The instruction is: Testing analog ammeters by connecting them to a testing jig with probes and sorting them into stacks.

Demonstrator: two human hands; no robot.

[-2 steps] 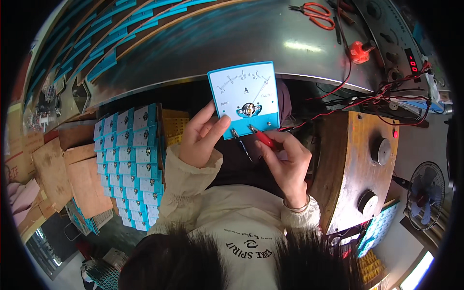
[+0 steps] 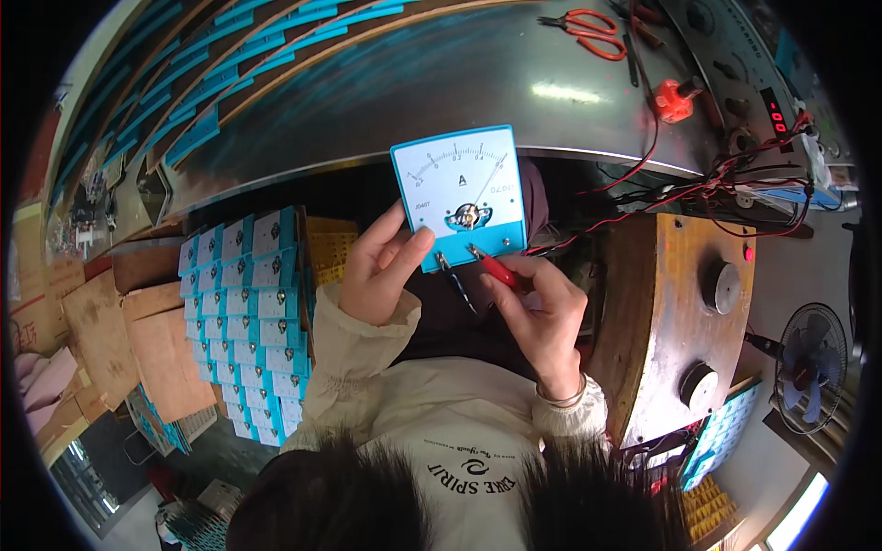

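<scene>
In the head view, the meter (image 2: 459, 197), square with a white dial and blue rim, is held in the air just above centre, toward 12 o'clock, clear of the table (image 2: 413, 101). The left hand (image 2: 377, 271) is clamped on its lower-left corner; the right hand (image 2: 542, 312) pinches a red clip (image 2: 497, 269) at 5 o'clock of the dial. A dark clip (image 2: 457, 280) sits at the left terminal. Both leads seem in place, though whether the red one bites or merely touches cannot be told. The needle (image 2: 491, 176) stands near the scale's right end; the movement is uncovered, and the red clip is not yet released.

The table is glossy grey metal, with racked blue parts (image 2: 193, 133) at 11 o'clock and orange-handled pliers (image 2: 597, 37) at 1. A lit display (image 2: 777, 117) glows at 2, a wooden box (image 2: 689, 321) and fan (image 2: 810, 367) stand toward 4, and stacked meters (image 2: 243, 321) at 9.
</scene>
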